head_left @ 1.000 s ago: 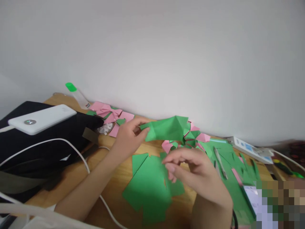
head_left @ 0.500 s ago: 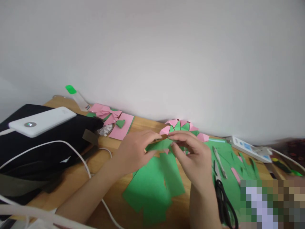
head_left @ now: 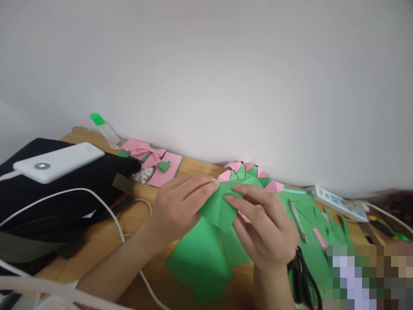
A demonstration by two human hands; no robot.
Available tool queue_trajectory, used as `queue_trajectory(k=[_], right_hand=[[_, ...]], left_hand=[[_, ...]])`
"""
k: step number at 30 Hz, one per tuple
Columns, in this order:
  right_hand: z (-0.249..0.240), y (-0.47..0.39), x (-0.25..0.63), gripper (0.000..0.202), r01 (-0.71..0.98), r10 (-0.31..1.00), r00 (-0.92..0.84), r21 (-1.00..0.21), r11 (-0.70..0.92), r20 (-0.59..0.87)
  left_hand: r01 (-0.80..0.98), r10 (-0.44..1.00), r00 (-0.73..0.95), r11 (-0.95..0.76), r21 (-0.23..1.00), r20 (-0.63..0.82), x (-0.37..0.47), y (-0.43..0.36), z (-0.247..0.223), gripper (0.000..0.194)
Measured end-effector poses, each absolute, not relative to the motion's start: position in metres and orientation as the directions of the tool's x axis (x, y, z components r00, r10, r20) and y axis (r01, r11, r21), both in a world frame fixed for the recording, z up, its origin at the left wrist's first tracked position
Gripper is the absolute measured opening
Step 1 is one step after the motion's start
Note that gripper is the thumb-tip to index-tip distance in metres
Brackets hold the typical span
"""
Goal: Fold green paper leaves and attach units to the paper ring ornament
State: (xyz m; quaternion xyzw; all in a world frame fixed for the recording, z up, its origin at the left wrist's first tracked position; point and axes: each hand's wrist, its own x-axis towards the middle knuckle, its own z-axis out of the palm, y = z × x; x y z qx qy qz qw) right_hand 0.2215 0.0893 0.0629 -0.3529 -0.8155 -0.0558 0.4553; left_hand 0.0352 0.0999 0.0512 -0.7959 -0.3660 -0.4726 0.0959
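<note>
Between my two hands is a creased piece of green paper (head_left: 222, 209), raised above the table. My left hand (head_left: 180, 204) pinches its left edge, the thumb hidden behind the sheet. On its right side my right hand (head_left: 266, 224) grips it, with two fingertips lying on the front face. Below lie flat green paper sheets (head_left: 200, 254). Behind my hands, near the wall, rests a ring of folded pink and green paper pieces (head_left: 251, 170), partly covered by my right hand and the held paper.
Scissors (head_left: 301, 275) and a pen (head_left: 298, 219) lie right, over green paper. A power strip (head_left: 335, 200) runs along the wall. Left are a black bag (head_left: 106, 172) carrying a white power bank (head_left: 60, 161), a glue bottle (head_left: 108, 133), pink paper (head_left: 167, 172) and a white cable (head_left: 112, 215).
The green paper has been tilted up, so its creased face now shows. My right hand has turned and moved slightly down and right, its fingers now across the paper's front.
</note>
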Motion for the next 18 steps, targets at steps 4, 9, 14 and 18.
queue_trajectory(k=[4,9,14,18], right_hand=[[0.062,0.089,0.22,0.036,0.625,0.537,-0.336,-0.244,0.742,0.774],[0.06,0.088,0.214,0.037,0.618,0.537,-0.297,-0.27,0.739,0.79],[0.06,0.087,0.209,0.037,0.688,0.546,-0.265,-0.241,0.684,0.795],[0.057,0.087,0.203,0.032,0.671,0.502,-0.238,-0.233,0.704,0.831]], left_hand=[[0.678,0.5,0.285,-0.708,0.197,0.818,0.035,0.098,0.052,0.038],[0.686,0.509,0.3,-0.703,0.189,0.807,0.038,0.096,0.054,0.035],[0.707,0.497,0.309,-0.691,0.154,0.811,0.04,0.095,0.054,0.032],[0.726,0.478,0.29,-0.674,0.135,0.829,0.042,0.095,0.053,0.03]])
